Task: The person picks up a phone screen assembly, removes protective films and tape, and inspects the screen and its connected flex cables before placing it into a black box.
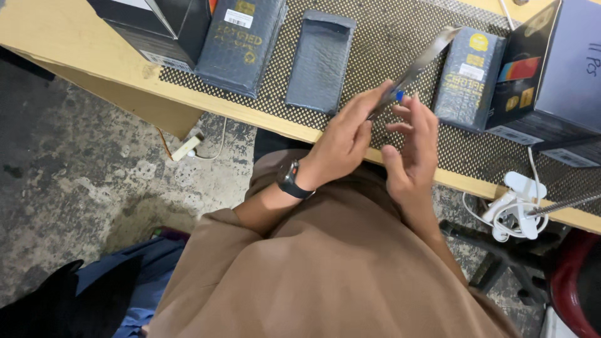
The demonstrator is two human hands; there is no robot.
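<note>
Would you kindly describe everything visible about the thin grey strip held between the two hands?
The thin grey strip is a flat, narrow, slightly glossy piece, possibly film or plastic, blurred in this view. It slants up and to the right above the black dotted mat on the wooden table, touching neither. Its lower end is pinched by the left hand, while the right hand meets it near a small blue spot, which cannot be identified.

Thin grey sheet (418,62) between the hands is motion-blurred, perhaps a film; dark boxes (551,69) cut off at the edge
</note>
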